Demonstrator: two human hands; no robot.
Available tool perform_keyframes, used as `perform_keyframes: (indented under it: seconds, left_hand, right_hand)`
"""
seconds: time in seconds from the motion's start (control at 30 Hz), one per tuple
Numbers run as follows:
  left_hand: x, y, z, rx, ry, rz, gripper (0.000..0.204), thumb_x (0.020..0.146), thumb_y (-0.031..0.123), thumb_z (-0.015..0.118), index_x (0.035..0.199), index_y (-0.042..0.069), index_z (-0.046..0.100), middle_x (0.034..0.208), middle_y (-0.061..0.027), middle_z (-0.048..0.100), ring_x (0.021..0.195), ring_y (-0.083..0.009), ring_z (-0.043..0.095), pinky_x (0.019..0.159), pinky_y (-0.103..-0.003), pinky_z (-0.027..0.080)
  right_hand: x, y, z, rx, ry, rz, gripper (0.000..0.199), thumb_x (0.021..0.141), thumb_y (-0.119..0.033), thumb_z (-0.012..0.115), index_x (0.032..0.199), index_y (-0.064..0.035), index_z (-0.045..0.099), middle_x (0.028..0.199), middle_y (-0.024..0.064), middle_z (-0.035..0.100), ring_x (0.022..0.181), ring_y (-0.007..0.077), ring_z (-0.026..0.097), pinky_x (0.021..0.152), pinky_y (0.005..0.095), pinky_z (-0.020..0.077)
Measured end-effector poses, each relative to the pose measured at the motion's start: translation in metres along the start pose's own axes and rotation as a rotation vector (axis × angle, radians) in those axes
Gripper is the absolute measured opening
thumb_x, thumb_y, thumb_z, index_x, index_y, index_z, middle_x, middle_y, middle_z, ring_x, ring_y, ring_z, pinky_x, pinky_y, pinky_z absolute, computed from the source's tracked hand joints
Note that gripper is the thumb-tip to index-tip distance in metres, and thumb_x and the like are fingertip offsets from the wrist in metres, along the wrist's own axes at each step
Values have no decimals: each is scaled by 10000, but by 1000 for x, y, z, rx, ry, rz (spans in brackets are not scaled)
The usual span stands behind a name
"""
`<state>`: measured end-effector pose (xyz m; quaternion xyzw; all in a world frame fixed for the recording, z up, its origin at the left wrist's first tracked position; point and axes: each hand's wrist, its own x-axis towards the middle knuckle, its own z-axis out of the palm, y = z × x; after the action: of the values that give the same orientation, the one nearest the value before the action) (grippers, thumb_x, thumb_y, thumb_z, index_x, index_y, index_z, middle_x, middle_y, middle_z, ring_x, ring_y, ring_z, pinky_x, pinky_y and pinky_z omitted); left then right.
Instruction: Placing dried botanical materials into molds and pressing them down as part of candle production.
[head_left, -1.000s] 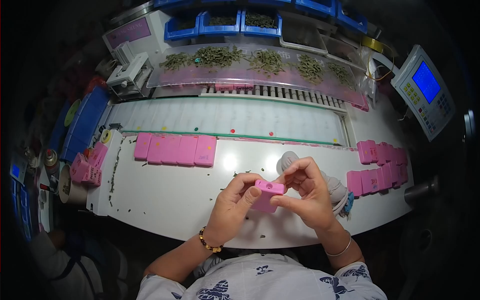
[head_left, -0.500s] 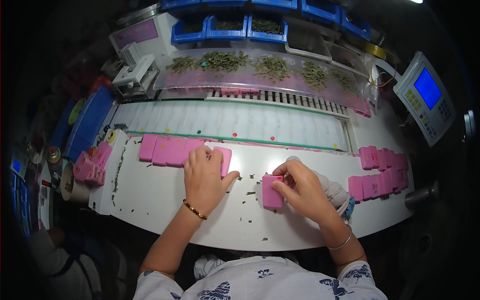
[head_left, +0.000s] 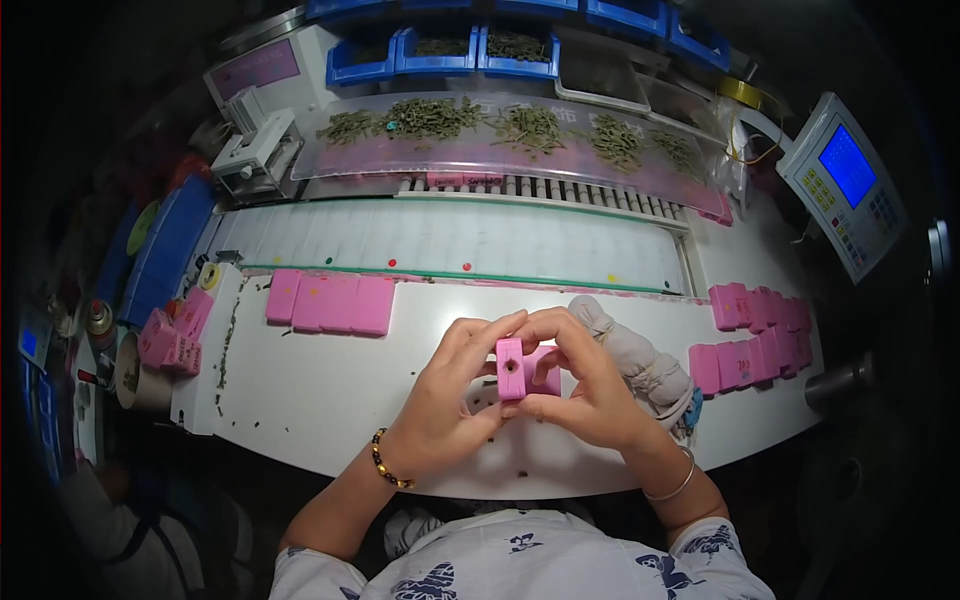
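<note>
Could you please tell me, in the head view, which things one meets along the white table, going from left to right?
Pile of pink blocks, row of pink blocks, left hand, pink block with a hole, right hand, pale cloth bundle, two rows of pink blocks, dark cylinder.

From the held block [head_left: 511, 388], the worktop [head_left: 320, 395] has a block row [head_left: 345, 305] at ten o'clock, a cloth bundle [head_left: 628, 348] at three, two more rows [head_left: 736, 366] beyond; the conveyor [head_left: 470, 230] crosses at twelve, a tray [head_left: 400, 160] behind.
</note>
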<state>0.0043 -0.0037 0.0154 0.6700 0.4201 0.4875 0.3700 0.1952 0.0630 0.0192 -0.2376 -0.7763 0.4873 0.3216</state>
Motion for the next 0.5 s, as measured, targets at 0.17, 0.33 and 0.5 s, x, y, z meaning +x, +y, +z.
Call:
perform_keyframes:
  seconds: [0.17, 0.33, 0.5]
  left_hand:
    - [3, 7, -20, 15, -145, -64, 747, 765, -62, 744, 1447, 30, 453, 1167, -90, 486, 1114, -206, 549, 1003, -334, 516]
    - [1, 2, -20, -67, -117, -95, 738, 828, -67, 705, 1488, 51, 396, 1150, -68, 516, 1123, -150, 554, 925, -287, 537]
    - [-4, -3, 1, -478, 231, -194, 653, 861, -89, 659, 1420, 33, 343, 1272, -106, 521, 1136, -149, 568, 888, -271, 535]
  right_hand:
    - [-7, -18, 7, -256, 24, -148, 510, 823, -68, 725, 1287, -31, 517, 1196, 151, 558, 990, 290, 599, 795, 355, 516]
    - [-9, -24, 7, -283, 75, -86, 475, 888, -43, 650, 1340, -7, 508, 1219, 177, 563, 966, 298, 627, 810, 356, 528]
    - [-3, -11, 7, 495, 250, 208, 482, 985, 8, 514, 1449, 39, 388, 1316, 154, 553, 1214, 216, 570, 988, 332, 510]
